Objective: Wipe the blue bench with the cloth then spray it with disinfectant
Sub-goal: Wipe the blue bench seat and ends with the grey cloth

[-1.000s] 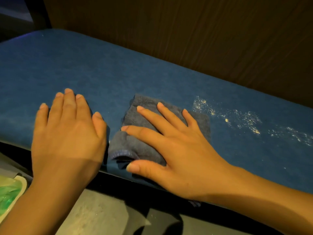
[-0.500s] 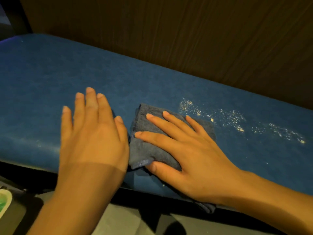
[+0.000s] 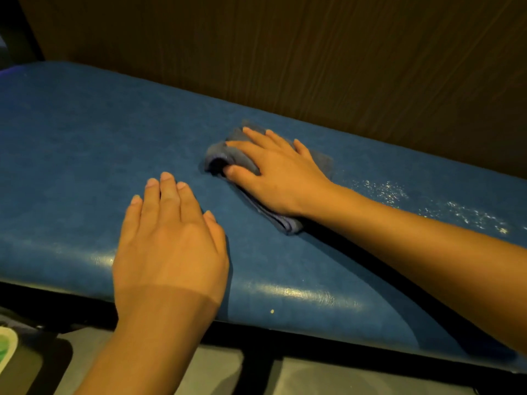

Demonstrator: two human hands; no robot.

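The right hand (image 3: 281, 178) has slid the cloth (image 3: 228, 159) toward the wall, fingers spread flat on it, left hand (image 3: 171, 240) splayed on the counter (image 3: 71, 143); sweeping back could scatter crumbs (image 3: 427, 206).

grey folded cloth (image 3: 278, 219), on blue bench (image 3: 85, 138)

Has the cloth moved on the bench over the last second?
Yes. The cloth under the right hand has slid from the blue bench's near edge toward the wall side.
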